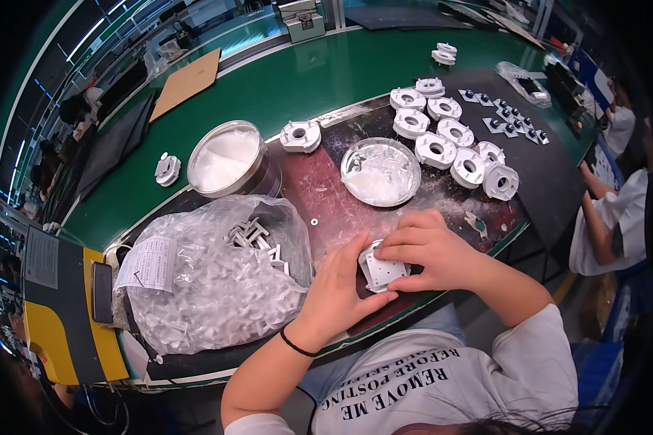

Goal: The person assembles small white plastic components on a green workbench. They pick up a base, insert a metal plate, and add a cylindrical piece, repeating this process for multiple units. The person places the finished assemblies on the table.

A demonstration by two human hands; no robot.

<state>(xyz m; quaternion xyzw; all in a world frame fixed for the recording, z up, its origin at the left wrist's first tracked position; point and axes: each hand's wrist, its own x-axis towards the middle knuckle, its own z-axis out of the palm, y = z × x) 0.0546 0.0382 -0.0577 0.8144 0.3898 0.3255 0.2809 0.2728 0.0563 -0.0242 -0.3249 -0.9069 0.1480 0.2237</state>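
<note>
Near the front edge of the bench, a white plastic part (386,274) with small holes in its flat face sits between my two hands. My left hand (339,284) grips its left side, the thumb along the lower edge. From the right, my right hand (432,250) closes on it with the fingers over its top and the thumb at its lower right corner. Fingers cover part of its rim. Just beyond stands a round shallow metal dish (416,170) with translucent white material in it. A small white ring (314,222) lies on the reddish mat to the left.
A large clear bag (210,304) of white plastic pieces fills the left front. Behind it stands a round tub (257,170) of white material. Several white ring-shaped housings (435,151) and small dark-topped pieces (511,116) lie at right. A yellow-black machine (65,319) stands far left.
</note>
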